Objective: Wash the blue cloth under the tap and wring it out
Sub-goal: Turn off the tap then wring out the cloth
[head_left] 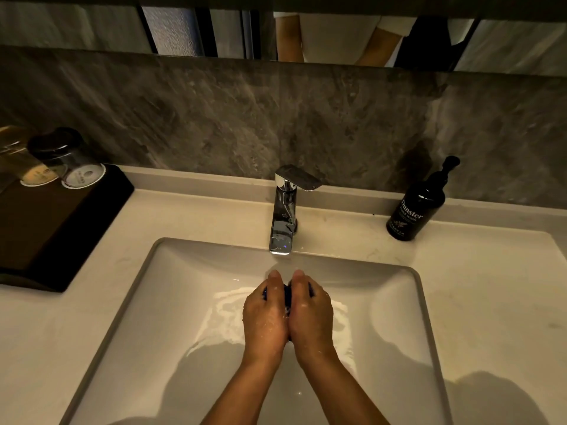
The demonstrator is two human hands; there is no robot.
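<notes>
The blue cloth [287,294] is bunched up small and almost hidden; only dark blue slivers show between and beside my fingers. My left hand [265,314] and my right hand [311,312] press together around it, palms facing each other, both wet. They hover over the middle of the white sink [159,317], just in front of and below the chrome tap [283,216]. Water glistens on the basin floor around my hands; I cannot tell whether the tap is running.
A black hand-wash pump bottle [417,207] stands on the counter right of the tap. A dark tray [52,228] with two upturned glasses [66,161] sits at the left. A grey stone backsplash and a mirror rise behind the counter.
</notes>
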